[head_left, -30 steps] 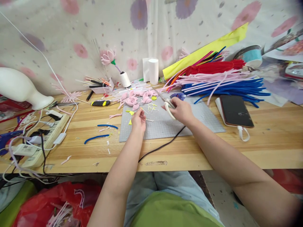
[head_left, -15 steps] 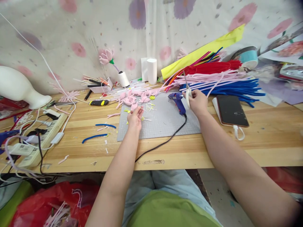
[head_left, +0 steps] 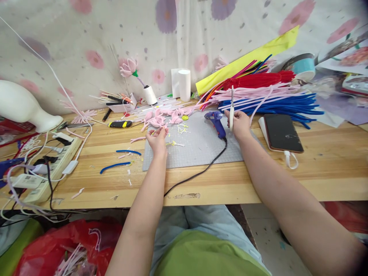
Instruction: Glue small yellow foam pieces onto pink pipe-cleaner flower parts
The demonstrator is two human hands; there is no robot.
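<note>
My left hand (head_left: pixel 157 140) is closed in a pinch over the left part of the grey mat (head_left: pixel 198 153); what its fingertips hold is too small to name. Pink looped petals (head_left: pixel 157 119) lie just beyond it, and small white and yellow pieces (head_left: pixel 182 129) are scattered to its right. White-handled scissors (head_left: pixel 231 115) are in my right hand (head_left: pixel 240 123), blades pointing up and away. Left of that hand, a blue glue gun (head_left: pixel 217 124) rests on the mat, its black cord running toward the table's front edge.
Red stems (head_left: pixel 258 80) and blue stems (head_left: pixel 287 109) are piled at the back right, near a dark phone (head_left: pixel 282 132). A box cutter (head_left: pixel 120 124) lies left of the petals. A power strip (head_left: pixel 53 168) with tangled cords sits at the left. A pink flower (head_left: pixel 129 68) stands behind.
My left hand has moved left and slightly nearer, uncovering more of the small pieces. My right hand has turned the scissors more upright and shifted slightly right.
</note>
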